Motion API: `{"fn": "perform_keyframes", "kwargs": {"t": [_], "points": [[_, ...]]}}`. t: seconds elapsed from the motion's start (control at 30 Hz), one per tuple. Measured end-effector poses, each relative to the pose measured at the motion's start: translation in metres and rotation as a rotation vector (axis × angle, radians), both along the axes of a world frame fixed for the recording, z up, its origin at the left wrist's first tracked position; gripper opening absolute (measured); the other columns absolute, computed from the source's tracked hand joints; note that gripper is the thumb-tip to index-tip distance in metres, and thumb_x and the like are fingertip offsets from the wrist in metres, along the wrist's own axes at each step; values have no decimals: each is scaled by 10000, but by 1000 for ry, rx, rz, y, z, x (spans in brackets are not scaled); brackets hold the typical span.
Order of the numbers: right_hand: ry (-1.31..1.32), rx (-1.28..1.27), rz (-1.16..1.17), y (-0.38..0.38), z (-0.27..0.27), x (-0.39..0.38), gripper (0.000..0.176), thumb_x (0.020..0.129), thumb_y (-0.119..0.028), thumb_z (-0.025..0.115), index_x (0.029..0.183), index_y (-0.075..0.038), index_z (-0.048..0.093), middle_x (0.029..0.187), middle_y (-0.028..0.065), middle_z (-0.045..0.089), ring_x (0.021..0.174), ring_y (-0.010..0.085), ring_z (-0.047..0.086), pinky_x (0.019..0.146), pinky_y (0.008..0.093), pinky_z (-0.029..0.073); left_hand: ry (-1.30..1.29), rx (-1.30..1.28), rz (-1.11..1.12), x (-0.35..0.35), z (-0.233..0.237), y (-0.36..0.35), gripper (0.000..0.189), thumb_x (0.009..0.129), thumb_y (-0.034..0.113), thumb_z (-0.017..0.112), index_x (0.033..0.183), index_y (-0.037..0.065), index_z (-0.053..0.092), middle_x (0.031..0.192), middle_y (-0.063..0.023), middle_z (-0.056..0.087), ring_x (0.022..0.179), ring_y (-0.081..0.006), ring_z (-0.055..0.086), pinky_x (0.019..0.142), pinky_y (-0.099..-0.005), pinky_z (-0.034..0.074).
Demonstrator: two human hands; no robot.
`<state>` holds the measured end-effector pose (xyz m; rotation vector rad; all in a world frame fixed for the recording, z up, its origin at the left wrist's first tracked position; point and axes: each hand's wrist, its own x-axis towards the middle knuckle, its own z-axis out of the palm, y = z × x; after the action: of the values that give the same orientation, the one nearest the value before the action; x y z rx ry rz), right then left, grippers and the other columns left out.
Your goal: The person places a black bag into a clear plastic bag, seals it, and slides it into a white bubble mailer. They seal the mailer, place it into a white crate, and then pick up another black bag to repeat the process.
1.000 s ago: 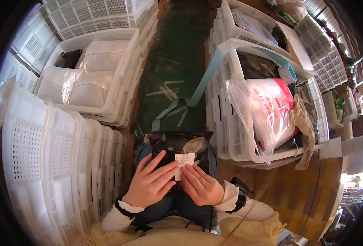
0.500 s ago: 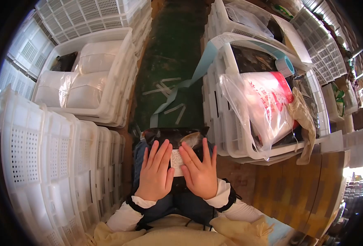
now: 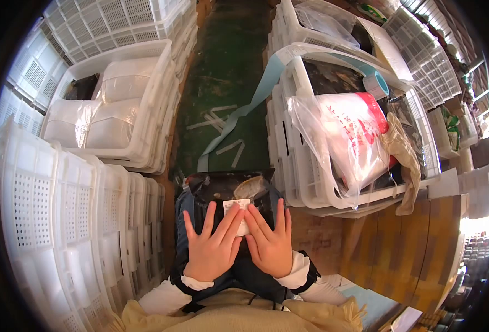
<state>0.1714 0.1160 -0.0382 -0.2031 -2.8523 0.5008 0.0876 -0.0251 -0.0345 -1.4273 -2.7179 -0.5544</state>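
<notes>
Across my lap lies a shiny black plastic package [image 3: 205, 188] with a clear window showing something pale near its top. A white printed label [image 3: 236, 206] sits on its middle. My left hand [image 3: 214, 246] lies flat with fingers spread, its fingertips on the label's left part. My right hand [image 3: 270, 240] is likewise spread flat, index and middle fingertips at the label's right edge. Both hands hold nothing; the fingers cover part of the label.
Stacked white crates [image 3: 117, 149] with white wrapped packs stand at left. At right, a crate [image 3: 310, 202] holds a red-and-white plastic bag [image 3: 352, 133], a beige glove [image 3: 402, 160] and a label roll [image 3: 375, 86], its blue backing strip [image 3: 244, 110] trailing to the green floor. Brown cartons [image 3: 402, 249] stand nearby.
Both hands have slid down toward my body, and the left fingers have spread wider over the label. More of the package's upper part shows now. The view has shifted slightly.
</notes>
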Motion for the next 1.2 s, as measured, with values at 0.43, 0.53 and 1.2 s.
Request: {"fn": "perform_keyframes", "kwargs": {"t": [0.43,0.53,1.2], "points": [[-13,-102,79,-5,5,34,454,807,-215,589,1236,-81,523,1340,47,447,1262,406,329,982,574,268,93,-37,-65,-33,24,31,502,821,227,544,1303,116,461,1390,22,380,1342,-318,219,1007,-680,53],[135,-220,156,15,27,41,264,763,-114,630,1011,-25,634,1112,87,611,1126,344,508,945,478,369,90,-26,-160,-26,23,33,548,781,260,598,1291,101,473,1384,0,387,1326,-316,245,999,-687,100],[-48,692,-452,145,78,-49,191,658,-147,626,826,-114,710,1372,221,359,1252,547,254,920,645,300,-412,55,-309,17,27,-55,379,838,260,601,1176,94,565,1304,-45,485,1271,-211,375,1072,-564,102]]}}
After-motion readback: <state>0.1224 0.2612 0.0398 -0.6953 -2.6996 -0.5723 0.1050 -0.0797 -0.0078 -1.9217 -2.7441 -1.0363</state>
